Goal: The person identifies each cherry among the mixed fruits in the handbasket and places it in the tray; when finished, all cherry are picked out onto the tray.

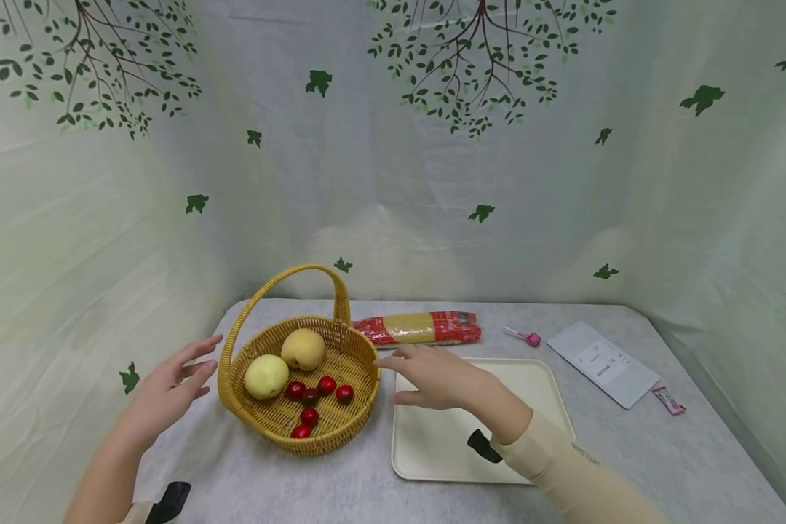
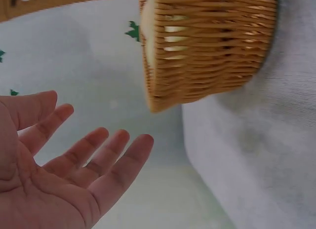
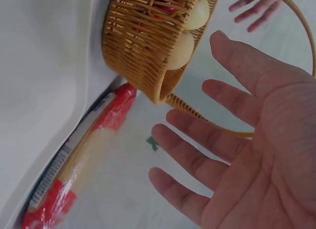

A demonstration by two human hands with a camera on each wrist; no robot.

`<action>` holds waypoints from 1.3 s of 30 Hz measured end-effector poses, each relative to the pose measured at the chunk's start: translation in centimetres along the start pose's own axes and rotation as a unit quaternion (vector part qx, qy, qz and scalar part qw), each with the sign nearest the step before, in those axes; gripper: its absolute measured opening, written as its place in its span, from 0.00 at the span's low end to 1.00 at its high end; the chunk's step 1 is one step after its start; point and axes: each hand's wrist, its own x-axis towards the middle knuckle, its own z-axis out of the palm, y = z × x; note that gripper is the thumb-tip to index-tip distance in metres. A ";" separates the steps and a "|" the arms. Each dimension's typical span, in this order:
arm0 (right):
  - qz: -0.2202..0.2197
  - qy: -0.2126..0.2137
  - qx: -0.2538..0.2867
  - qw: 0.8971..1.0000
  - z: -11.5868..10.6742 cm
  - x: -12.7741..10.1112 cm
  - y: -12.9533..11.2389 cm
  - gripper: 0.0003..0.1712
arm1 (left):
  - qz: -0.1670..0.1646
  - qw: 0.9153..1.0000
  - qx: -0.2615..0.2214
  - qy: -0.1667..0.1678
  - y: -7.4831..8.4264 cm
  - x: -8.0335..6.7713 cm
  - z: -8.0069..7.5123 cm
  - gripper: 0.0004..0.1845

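Note:
A yellow wicker basket [image 1: 282, 437] with a tall arched handle [image 1: 255, 300] stands left of centre on the table. Inside lie two pale yellow round fruits, one greenish [image 1: 266, 377] and one more peach-toned [image 1: 303, 349], plus several dark red cherries [image 1: 309, 416]. My left hand [image 1: 170, 389] hovers just left of the basket, fingers apart and holding nothing; the left wrist view shows its palm facing up beside the woven side. On the other side, my right hand [image 1: 435, 378] is held near the basket's right rim, above the tray's corner. Its fingers are extended and spread, nothing in them.
A cream tray [image 1: 445, 455] lies under the right forearm. Behind it is a red and yellow plastic packet [image 1: 419, 329], seemingly of noodles. Further right lie a pink lollipop [image 1: 530, 339], a grey pouch with a white label [image 1: 604, 364] and a small pink wrapped candy [image 1: 669, 401].

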 end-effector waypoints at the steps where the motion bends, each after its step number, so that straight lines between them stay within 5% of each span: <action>1: -0.002 -0.004 0.001 1.000 0.0 0.3 -0.1 0.35 | -0.006 1.000 -0.012 -0.011 -0.4 0.2 0.2 0.30; 9: -0.029 -0.030 0.038 0.998 -0.1 2.7 -1.5 0.35 | -0.031 0.994 -0.085 -0.060 -2.5 1.2 1.8 0.32; 22: -0.043 -0.061 0.088 0.993 0.1 6.2 -2.1 0.32 | -0.047 0.983 -0.167 -0.061 -4.6 1.5 3.6 0.35; 39: -0.059 -0.106 0.102 0.987 0.5 11.4 -2.9 0.32 | -0.097 0.968 -0.226 -0.056 -4.6 1.1 4.1 0.36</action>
